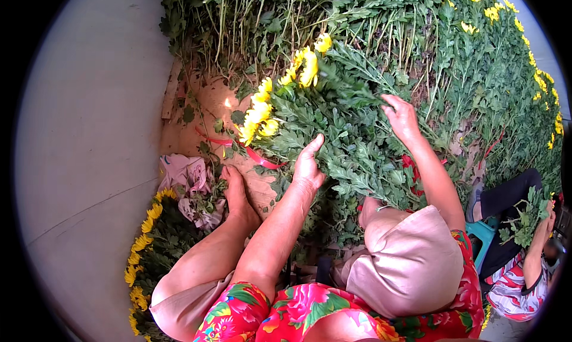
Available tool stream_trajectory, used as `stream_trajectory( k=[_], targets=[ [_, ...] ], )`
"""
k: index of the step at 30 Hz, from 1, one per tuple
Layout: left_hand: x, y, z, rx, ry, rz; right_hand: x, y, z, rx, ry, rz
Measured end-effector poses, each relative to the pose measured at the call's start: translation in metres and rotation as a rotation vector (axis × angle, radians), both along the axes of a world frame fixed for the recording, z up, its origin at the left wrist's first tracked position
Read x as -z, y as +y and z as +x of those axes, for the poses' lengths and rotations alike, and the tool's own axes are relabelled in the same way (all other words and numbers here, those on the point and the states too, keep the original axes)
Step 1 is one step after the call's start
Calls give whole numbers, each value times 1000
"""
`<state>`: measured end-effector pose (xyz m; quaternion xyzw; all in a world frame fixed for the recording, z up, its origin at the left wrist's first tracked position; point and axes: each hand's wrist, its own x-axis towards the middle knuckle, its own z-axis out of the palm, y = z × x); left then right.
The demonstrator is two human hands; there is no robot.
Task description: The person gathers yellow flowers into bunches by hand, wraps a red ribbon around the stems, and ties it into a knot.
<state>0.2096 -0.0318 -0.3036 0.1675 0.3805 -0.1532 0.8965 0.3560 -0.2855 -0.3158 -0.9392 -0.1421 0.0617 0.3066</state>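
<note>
My left hand [309,162] cradles a large bunch of leafy yellow chrysanthemums [339,132] from its lower left side, thumb up and fingers hidden beneath the leaves. The yellow flower heads [259,114] line the upper left of the bunch, and its stems run down to the right over my raised thigh. Above the bunch, my right hand [400,116] has its fingertips at the stem end of a single leafy chrysanthemum stem [348,87], blurred by motion. Red ribbon [263,159] shows beside the bunch, and more red strips [411,172] lie right of it.
Stacked chrysanthemums [473,74] fill the top and right. Another row [154,252] lies at my left, near a crumpled pink cloth [190,172] and my bare foot. A co-worker [514,284] at lower right holds a leafy stem beside a teal stool [482,239]. A grey wall [89,118] stands left.
</note>
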Motion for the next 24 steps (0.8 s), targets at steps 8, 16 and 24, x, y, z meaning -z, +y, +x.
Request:
stream_trajectory(
  k=[8, 16, 24],
  targets=[
    [15, 9, -18, -54, -5, -55, -26, 7, -1, 62, -416, -173],
    [24, 19, -26, -31, -56, -86, 19, 69, -52, -251, 302, -56],
    [-2, 11, -5, 41, -17, -15, -36, 29, 19, 262, 474, 478]
  ],
)
